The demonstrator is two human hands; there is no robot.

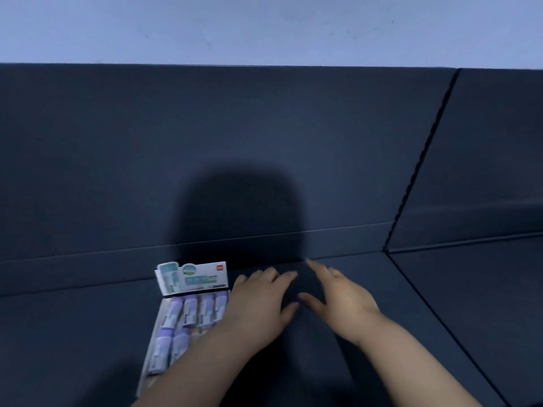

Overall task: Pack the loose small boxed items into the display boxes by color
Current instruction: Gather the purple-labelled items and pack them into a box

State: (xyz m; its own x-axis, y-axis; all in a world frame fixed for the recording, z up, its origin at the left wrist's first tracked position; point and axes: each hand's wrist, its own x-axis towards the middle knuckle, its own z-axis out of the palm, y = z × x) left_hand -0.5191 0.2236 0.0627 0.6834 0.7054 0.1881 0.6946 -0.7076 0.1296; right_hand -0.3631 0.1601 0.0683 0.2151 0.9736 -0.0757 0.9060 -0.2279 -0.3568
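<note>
Head view: white cardboard display box (pixel 194 277) of purple small boxed items (pixel 190 312), long axis running away, lies just left of the slack, empty fingers of the left hand (pixel 261 298); right hand (pixel 340 298), equally slack and empty, sits farther.

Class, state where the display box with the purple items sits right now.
In the head view the display box lies on the dark surface, lower left of centre, directly left of the left hand, whose forearm covers its near corner.

Dim, bluish cast; soft motion blur throughout; large head shadow (pixel 238 212) on dark panel; wide-angle edge bending.
</note>
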